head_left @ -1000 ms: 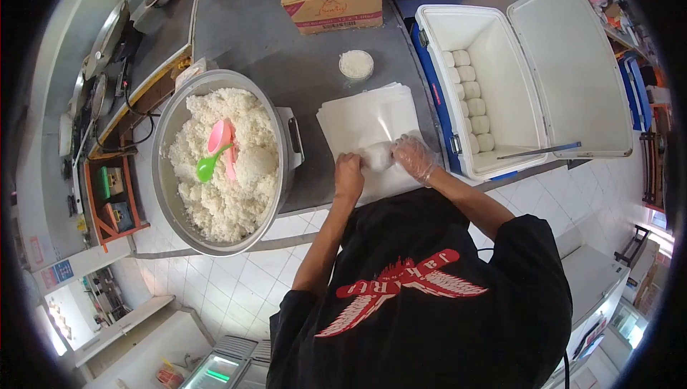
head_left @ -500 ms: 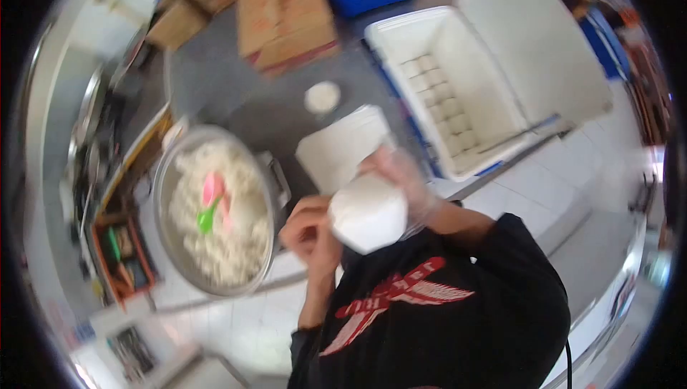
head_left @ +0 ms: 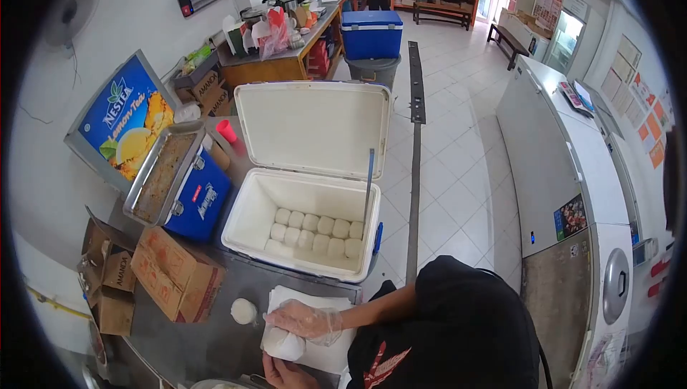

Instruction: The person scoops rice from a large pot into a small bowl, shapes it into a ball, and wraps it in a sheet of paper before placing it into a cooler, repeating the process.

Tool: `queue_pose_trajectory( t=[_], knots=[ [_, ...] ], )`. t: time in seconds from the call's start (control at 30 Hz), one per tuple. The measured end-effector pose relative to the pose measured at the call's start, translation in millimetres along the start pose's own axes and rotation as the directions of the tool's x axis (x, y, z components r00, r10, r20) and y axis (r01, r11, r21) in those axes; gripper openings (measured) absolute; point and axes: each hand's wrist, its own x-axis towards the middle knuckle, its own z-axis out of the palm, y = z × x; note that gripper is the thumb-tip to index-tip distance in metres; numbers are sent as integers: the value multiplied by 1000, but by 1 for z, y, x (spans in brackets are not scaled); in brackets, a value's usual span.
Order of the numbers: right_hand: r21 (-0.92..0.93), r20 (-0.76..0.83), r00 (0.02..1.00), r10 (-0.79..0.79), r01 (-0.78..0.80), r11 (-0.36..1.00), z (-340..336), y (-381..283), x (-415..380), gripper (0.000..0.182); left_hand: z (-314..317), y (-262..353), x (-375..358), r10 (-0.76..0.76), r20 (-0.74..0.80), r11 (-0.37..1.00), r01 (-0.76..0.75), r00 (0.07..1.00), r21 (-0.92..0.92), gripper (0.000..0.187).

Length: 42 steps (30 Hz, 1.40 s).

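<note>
A white paper-wrapped packet (head_left: pixel 284 344) is held between my hands over a stack of white paper sheets (head_left: pixel 325 302). My right hand (head_left: pixel 308 319), in a clear plastic glove, closes over its top. From below, the bare fingers of my left hand (head_left: pixel 288 375) grip the lower edge; part of that hand is cut off by the frame. A small round white mound (head_left: pixel 244 311), possibly rice, sits on the dark tabletop just left of the paper. Beyond, an open cooler (head_left: pixel 247 206) holds several white rounded packets (head_left: pixel 323 225) in rows on its floor.
The cooler's raised lid (head_left: pixel 315 128) stands behind it. Left are a cardboard box (head_left: pixel 175 274), a blue cooler (head_left: pixel 200 199) with a metal tray (head_left: pixel 161 174) on top, and a red cup (head_left: pixel 226 130). A pot rim (head_left: pixel 215 383) shows at the bottom edge. Freezers (head_left: pixel 544 167) line the right.
The view has swung up and right, showing more of the room, and the rice basin has mostly left it. The packet is now over the paper stack, with the gloved hand on top.
</note>
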Motion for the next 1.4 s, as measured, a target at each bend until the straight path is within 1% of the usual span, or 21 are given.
queue_pose_trajectory(
  t=[0.07,0.17,0.23,0.27,0.3,0.33,0.37,0.43,0.53,0.6,0.67,0.8,0.87,0.9,0.93,0.97,1.1,1.17,1.27,1.33,1.4],
  knots=[
    [-141,-5,995,-95,93,986,0,19,2,50,-2,-26,13,9,104,958,21,994,-285,47],
    [-253,75,975,-209,222,942,12,48,1,45,16,-20,4,-169,66,919,181,983,-350,50],
    [-206,109,943,-315,331,921,17,55,-1,45,10,-49,14,-99,21,889,98,995,-447,50],
    [-278,160,957,-244,280,919,15,49,3,44,9,-68,22,-63,1,867,55,998,-495,56],
    [-349,206,965,-163,228,909,12,39,6,44,24,-84,0,496,-154,868,-491,855,69,46],
    [-419,245,966,-76,177,891,12,33,8,44,21,-82,2,612,-128,775,-558,781,297,44],
    [-278,249,968,-26,97,956,13,39,11,44,20,-80,1,654,-147,733,-575,742,364,43],
    [20,283,956,75,-84,996,21,61,18,43,21,-71,1,521,-228,845,-461,822,271,43],
    [-144,243,969,39,-3,990,33,74,23,43,21,-54,4,205,-313,974,-224,927,-28,42],
    [-234,78,962,-262,273,933,36,76,26,43,20,-48,7,99,-343,981,-149,934,-122,42],
    [-300,114,934,-337,356,885,39,72,23,43,19,-44,8,46,-385,979,-117,922,-164,42],
    [-353,408,912,-33,191,916,27,49,19,44,17,-37,17,-25,-490,972,-94,871,-216,42],
    [-368,458,881,-115,306,878,31,39,4,45,21,-38,19,-9,-522,984,-86,853,-158,30],
    [-355,494,757,-428,625,695,38,61,-3,57,12,-47,18,-31,-455,976,-72,890,-208,30],
    [-419,474,875,-94,318,850,35,45,-6,65,3,-55,18,-44,-372,962,-61,927,-266,31],
    [-435,498,867,6,244,867,34,35,0,67,2,-60,17,-86,-380,955,-33,921,-296,37],
    [-523,484,869,98,198,829,33,60,7,80,10,-35,23,-317,-340,725,-5,885,-689,55],
    [-624,481,856,187,185,759,23,65,18,81,19,-32,29,-264,-353,825,20,898,-565,56],
    [-528,486,862,146,156,834,-8,78,46,83,24,-40,45,-298,-186,672,68,936,-737,63],
    [-421,387,864,323,-146,895,-32,75,72,80,33,-39,59,-324,-129,608,102,937,-788,65],
    [-125,122,959,254,-239,963,-59,79,98,73,36,-94,71,-205,-60,888,160,977,-431,49]
  ],
)
